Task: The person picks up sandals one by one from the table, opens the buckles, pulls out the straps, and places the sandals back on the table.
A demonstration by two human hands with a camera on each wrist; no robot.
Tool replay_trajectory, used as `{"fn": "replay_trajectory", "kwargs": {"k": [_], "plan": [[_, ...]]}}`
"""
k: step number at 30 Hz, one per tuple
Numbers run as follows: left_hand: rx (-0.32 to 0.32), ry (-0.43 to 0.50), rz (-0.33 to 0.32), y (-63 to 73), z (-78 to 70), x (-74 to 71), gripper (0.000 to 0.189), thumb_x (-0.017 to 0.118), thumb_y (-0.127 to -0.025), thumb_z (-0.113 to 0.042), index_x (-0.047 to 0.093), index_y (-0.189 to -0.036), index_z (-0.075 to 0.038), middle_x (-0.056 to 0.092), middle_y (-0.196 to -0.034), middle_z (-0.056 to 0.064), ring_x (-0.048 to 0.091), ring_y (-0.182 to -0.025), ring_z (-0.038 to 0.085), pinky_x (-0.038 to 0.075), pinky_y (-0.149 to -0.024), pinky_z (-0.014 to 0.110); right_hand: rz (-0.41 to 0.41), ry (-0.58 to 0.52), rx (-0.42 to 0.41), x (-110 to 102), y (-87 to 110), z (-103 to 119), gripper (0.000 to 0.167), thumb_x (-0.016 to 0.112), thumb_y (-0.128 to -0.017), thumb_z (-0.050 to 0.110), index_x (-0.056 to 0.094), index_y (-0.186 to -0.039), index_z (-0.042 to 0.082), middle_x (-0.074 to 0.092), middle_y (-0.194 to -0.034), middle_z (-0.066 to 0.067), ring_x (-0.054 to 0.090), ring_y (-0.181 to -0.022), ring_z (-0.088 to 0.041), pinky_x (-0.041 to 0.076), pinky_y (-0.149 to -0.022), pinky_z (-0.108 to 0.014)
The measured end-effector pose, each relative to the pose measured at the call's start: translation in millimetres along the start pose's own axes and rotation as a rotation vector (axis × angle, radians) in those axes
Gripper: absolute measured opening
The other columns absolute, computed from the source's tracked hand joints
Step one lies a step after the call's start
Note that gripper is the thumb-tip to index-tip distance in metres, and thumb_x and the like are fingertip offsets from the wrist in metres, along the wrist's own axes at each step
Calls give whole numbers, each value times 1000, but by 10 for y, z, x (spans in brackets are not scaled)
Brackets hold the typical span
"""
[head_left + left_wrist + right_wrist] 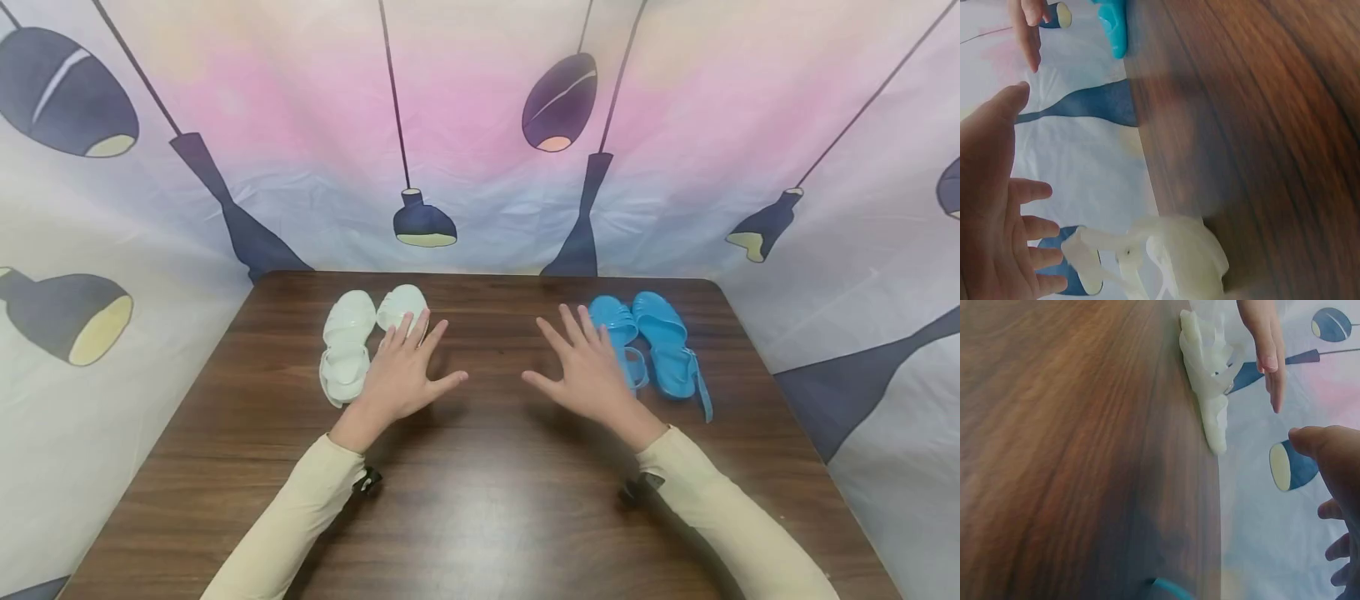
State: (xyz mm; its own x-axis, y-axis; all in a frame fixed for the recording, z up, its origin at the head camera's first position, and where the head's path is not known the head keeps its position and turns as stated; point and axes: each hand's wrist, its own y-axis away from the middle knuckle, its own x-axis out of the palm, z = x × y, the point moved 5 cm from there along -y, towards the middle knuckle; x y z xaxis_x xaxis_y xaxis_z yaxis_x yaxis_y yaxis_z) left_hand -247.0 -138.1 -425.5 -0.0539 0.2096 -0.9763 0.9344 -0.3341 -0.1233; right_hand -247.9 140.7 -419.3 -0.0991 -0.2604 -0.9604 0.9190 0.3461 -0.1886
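Note:
Two pale whitish sandals lie side by side at the table's far left: the outer white sandal [349, 346] shows whole, while the inner white sandal [402, 305] is partly hidden behind my left hand [400, 373]. That hand hovers with fingers spread and holds nothing. On the far right is a blue pair. My right hand [588, 371], also spread and empty, partly covers the inner blue sandal [613, 318]. Farther right, the outer blue sandal [670, 346] has its strap hanging off to one side. In the left wrist view, a white sandal [1188, 259] appears below the fingers.
A brown wood-grain table [480, 483] fills the lower view. Behind it and along both sides hangs a pale cloth [495, 217] printed with dark hanging lamps. A dark device is strapped at each wrist, under the cream sleeves [300, 500].

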Motion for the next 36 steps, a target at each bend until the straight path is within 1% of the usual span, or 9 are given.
{"fn": "replay_trajectory", "kwargs": {"k": [3, 7, 13, 16, 19, 22, 28, 33, 36], "plan": [[7, 18, 11, 12, 51, -38, 95, 48, -93, -75, 28, -162, -12, 18, -169, 18, 12, -156, 40, 13, -125, 56, 6, -14, -11, -3, -83, 80, 92, 51, -88, 80, 33, -161, 27, 19, -169, -15, 10, -156, -42, 17, -119, -70], [25, 38, -4, 36, 157, -123, 92, 50, -95, -71, 32, -160, -9, 23, -167, 19, 18, -154, 41, 17, -125, 55, 31, -55, -24, 16, -186, 200, 90, 53, -89, 78, 33, -161, 27, 21, -169, -14, 10, -156, -40, 19, -119, -68], [54, 50, -16, 82, 405, -245, 85, 57, -97, -61, 38, -156, -3, 31, -163, 23, 27, -151, 41, 22, -124, 51, 58, -87, -77, 63, -319, 393, 88, 52, -91, 76, 34, -161, 26, 23, -169, -12, 13, -156, -38, 23, -119, -66], [51, 69, -10, 109, 535, -279, 80, 57, -99, -57, 40, -154, -1, 33, -161, 24, 31, -149, 43, 25, -122, 52, 69, -93, -110, 97, -374, 500, 86, 50, -93, 76, 35, -160, 24, 24, -168, -12, 15, -156, -37, 25, -119, -64], [47, 89, -7, 128, 650, -289, 76, 55, -101, -55, 42, -153, -1, 37, -159, 25, 34, -147, 44, 28, -121, 55, 75, -108, -140, 135, -427, 618, 85, 49, -94, 75, 37, -159, 23, 28, -167, -13, 18, -155, -38, 27, -120, -61], [63, 100, -23, 129, 735, -297, 71, 55, -103, -51, 46, -150, 1, 43, -155, 26, 39, -144, 44, 31, -118, 56, 83, -132, -159, 186, -480, 739, 84, 50, -94, 74, 39, -159, 22, 30, -166, -12, 23, -153, -39, 31, -118, -59], [97, 95, -61, 89, 846, -272, 58, 57, -105, -42, 53, -141, 4, 56, -144, 25, 51, -136, 40, 40, -113, 54, 94, -211, -167, 303, -576, 960, 79, 51, -95, 71, 44, -156, 21, 37, -163, -11, 35, -149, -36, 40, -112, -59], [61, 101, -23, 43, 923, -217, 55, 55, -106, -38, 54, -141, 5, 55, -144, 25, 51, -136, 41, 39, -113, 55, 72, -288, -198, 421, -663, 1128, 73, 52, -98, 66, 51, -151, 16, 49, -156, -9, 50, -140, -29, 45, -110, -50], [33, 93, 3, 29, 966, -190, 55, 54, -107, -37, 54, -141, 5, 55, -144, 25, 51, -135, 41, 40, -113, 55, 69, -358, -198, 525, -716, 1220, 68, 56, -98, 62, 54, -148, 15, 56, -150, -6, 55, -135, -25, 48, -108, -46]]}}
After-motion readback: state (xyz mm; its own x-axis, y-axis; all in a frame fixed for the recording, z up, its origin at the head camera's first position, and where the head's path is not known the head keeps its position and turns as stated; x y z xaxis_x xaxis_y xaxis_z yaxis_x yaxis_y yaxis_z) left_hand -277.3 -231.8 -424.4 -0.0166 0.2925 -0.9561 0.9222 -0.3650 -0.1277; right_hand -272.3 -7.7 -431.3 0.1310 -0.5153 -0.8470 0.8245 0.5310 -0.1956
